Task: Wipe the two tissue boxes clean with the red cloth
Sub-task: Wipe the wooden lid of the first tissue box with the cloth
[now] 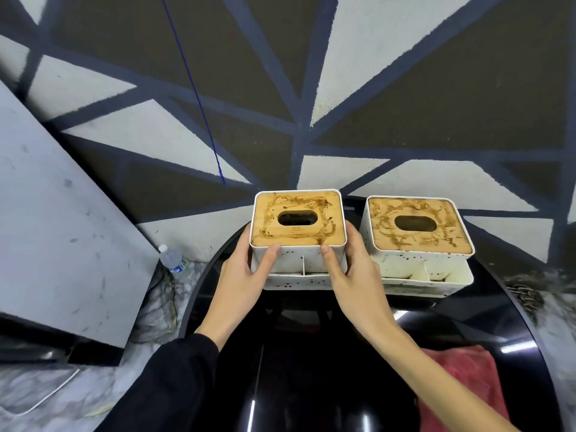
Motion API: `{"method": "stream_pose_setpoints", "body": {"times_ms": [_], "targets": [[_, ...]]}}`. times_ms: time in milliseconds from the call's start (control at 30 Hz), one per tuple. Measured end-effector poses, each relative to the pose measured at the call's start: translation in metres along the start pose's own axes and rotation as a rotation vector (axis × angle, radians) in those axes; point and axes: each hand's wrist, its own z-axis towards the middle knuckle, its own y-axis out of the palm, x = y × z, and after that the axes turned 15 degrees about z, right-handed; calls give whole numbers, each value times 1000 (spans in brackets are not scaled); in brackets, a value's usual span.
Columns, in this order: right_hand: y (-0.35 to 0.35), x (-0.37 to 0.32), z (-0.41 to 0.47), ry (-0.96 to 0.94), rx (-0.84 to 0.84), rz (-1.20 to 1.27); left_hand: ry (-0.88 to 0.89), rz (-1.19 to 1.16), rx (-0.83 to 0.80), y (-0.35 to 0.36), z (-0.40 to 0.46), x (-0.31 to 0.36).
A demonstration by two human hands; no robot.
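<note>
Two white tissue boxes with stained wooden lids stand at the far edge of a round black glossy table (pixel 311 385). The left tissue box (pixel 297 227) is gripped on both sides: my left hand (pixel 246 275) holds its left wall and my right hand (pixel 352 275) holds its right wall, thumbs on the speckled front. The right tissue box (pixel 416 227) stands beside it, untouched, with brown stains on its lid and specks on its front tray. The red cloth (pixel 467 381) lies crumpled on the table near the right edge, behind my right forearm.
A plastic water bottle (pixel 174 260) stands on the marble floor left of the table, next to cables. A grey slab (pixel 56 229) leans at the left. A patterned dark and white rug lies beyond the table.
</note>
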Motion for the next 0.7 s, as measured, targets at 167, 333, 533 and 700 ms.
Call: {"method": "stream_pose_setpoints", "body": {"times_ms": [167, 333, 533, 700], "targets": [[-7, -2, -18, -79, -51, -45, 32, 31, 37, 3, -20, -4], [-21, -2, -47, -170, -79, -44, 80, 20, 67, 9, -43, -5], [-38, 5, -86, -229, -66, -85, 131, 30, 105, 14, -89, 2], [-51, 15, -134, -223, -52, -96, 134, 46, 104, 22, -137, 4]]}}
